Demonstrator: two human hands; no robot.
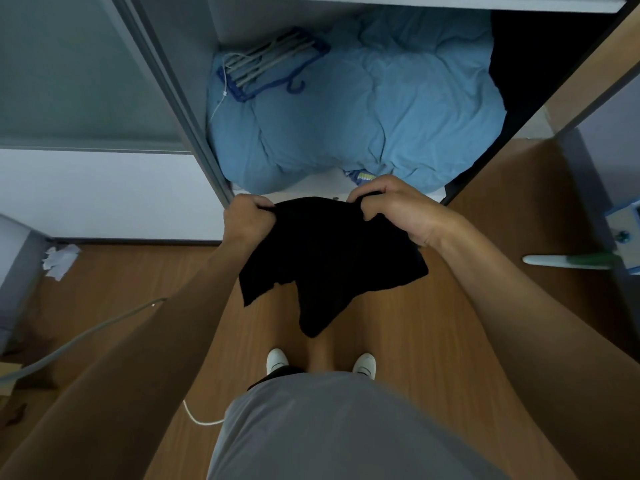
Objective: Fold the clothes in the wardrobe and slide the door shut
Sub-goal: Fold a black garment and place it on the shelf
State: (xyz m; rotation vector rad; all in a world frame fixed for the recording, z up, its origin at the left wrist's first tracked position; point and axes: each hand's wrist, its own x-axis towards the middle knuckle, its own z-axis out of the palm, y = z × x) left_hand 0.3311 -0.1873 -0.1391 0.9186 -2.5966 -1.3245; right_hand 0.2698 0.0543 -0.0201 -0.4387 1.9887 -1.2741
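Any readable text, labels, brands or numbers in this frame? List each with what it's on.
None readable.
Striped blue item at the blue bedding's front edge: coloured marks, too blurred to read.
White shoes: dark marks, too small to read.
Black garment: no print visible.

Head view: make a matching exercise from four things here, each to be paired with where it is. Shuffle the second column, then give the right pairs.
Column one
1. black garment
2. blue hanger
3. crumpled paper
4. blue duvet

Column two
A. on the wooden floor, far left by the wall
B. fills the open bottom of the wardrobe
C. gripped at its top edge by the left hand and right hand
D. lies on the blue duvet, at the back left

Pairs: 1-C, 2-D, 3-A, 4-B
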